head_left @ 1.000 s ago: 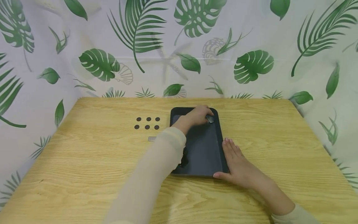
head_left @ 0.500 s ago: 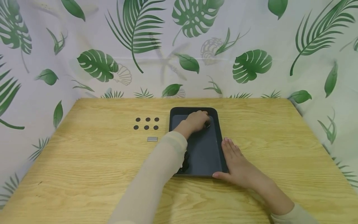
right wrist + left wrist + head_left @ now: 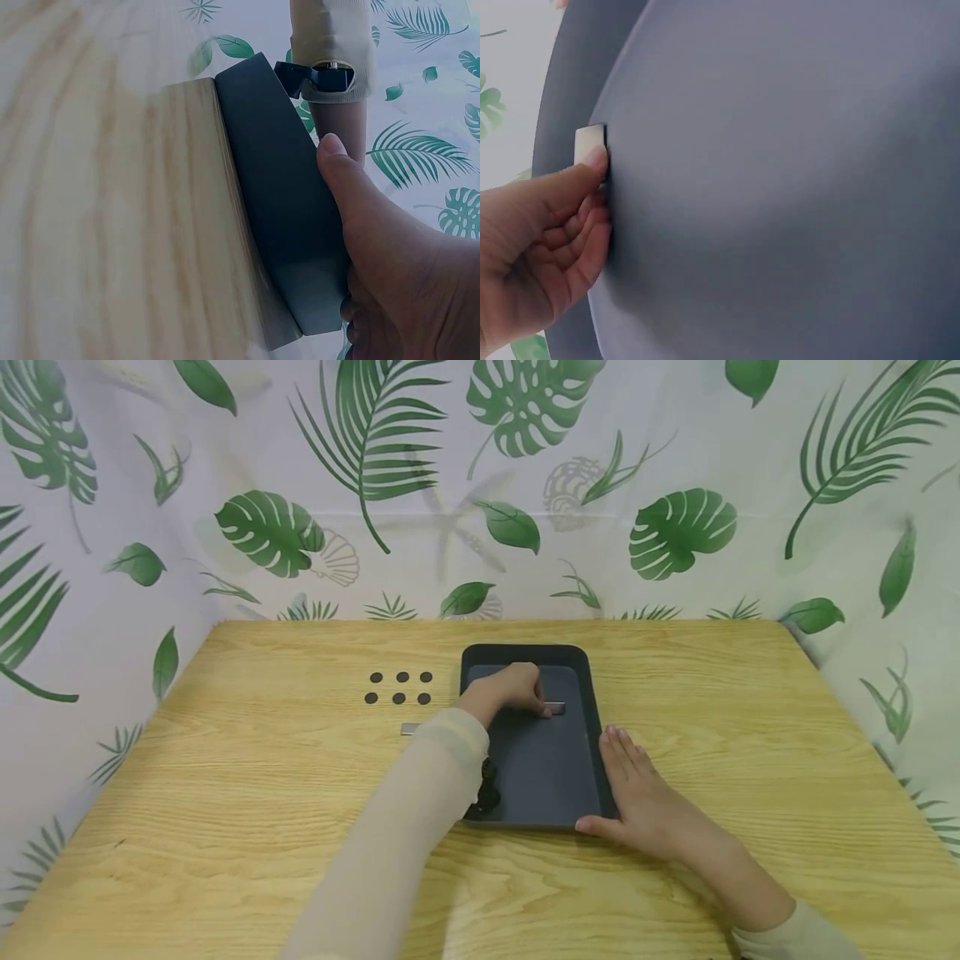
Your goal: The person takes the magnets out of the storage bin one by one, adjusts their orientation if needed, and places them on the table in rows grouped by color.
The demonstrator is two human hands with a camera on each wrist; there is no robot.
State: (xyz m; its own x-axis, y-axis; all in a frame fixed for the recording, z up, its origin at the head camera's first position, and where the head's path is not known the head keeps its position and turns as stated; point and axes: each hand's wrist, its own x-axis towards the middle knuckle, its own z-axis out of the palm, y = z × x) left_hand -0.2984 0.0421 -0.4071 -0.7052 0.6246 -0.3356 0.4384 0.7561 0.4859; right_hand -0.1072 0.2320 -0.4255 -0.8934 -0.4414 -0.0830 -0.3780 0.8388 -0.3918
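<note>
Inside the dark rectangular baking tray (image 3: 547, 777), my left hand (image 3: 513, 687) pinches a small flat silver rectangular block (image 3: 556, 708) between thumb and fingers, over the far part of the tray. In the left wrist view the thumb lies on the face of the silver block (image 3: 590, 141), close to the tray floor (image 3: 765, 150). My right hand (image 3: 641, 802) lies with straight fingers along the tray's right outer wall, its thumb at the near corner. From the right wrist, the thumb and part of the hand (image 3: 397, 270) show against the tray wall (image 3: 277, 202).
Several dark round discs (image 3: 399, 698) lie in two rows on the wooden table (image 3: 225, 793), left of the tray. Below them sits another silver block (image 3: 408, 728), partly behind the left sleeve (image 3: 397, 827). A leaf-print cloth (image 3: 450, 485) stands behind the table.
My left hand has moved from the tray's far right corner nearer and slightly left, carrying the silver block. The right hand stays at the tray's side.
</note>
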